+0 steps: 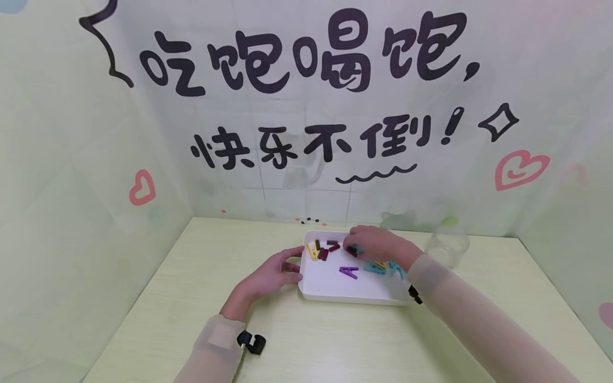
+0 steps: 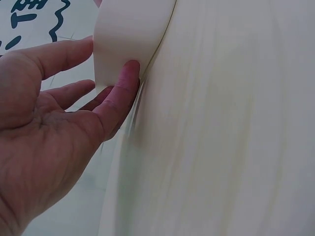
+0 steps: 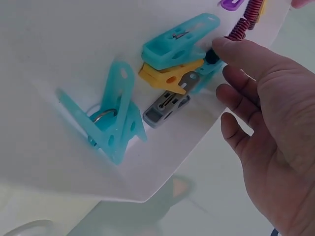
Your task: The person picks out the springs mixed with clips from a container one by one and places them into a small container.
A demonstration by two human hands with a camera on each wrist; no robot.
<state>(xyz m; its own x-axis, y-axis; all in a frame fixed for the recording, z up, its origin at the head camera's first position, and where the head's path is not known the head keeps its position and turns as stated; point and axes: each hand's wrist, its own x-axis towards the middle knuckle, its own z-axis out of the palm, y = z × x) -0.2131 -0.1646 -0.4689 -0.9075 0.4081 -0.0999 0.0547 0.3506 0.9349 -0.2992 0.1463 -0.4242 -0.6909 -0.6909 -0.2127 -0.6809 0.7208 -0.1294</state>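
Observation:
A shallow white tray (image 1: 330, 290) holds clothespins and small dark coiled pieces. My left hand (image 1: 270, 272) is at its left side, with spread fingertips touching the outer wall (image 2: 120, 39). Over the tray's back right part reaches my right hand (image 1: 380, 244). In the right wrist view its uppermost fingertip touches a small black piece (image 3: 211, 57) beside a teal clothespin (image 3: 179, 42); I cannot tell whether it is pinched. Close by lie a yellow clothespin (image 3: 170, 76), a grey clothespin (image 3: 165, 108) and dark red coils (image 3: 239, 29).
A purple clothespin (image 1: 348, 272) lies mid-tray. At the back left are a yellow clothespin (image 1: 313, 251) and several dark red and dark green pieces. Another teal clothespin (image 3: 110, 125) leans in the tray's corner. A clear container (image 1: 447, 247) stands behind the right forearm.

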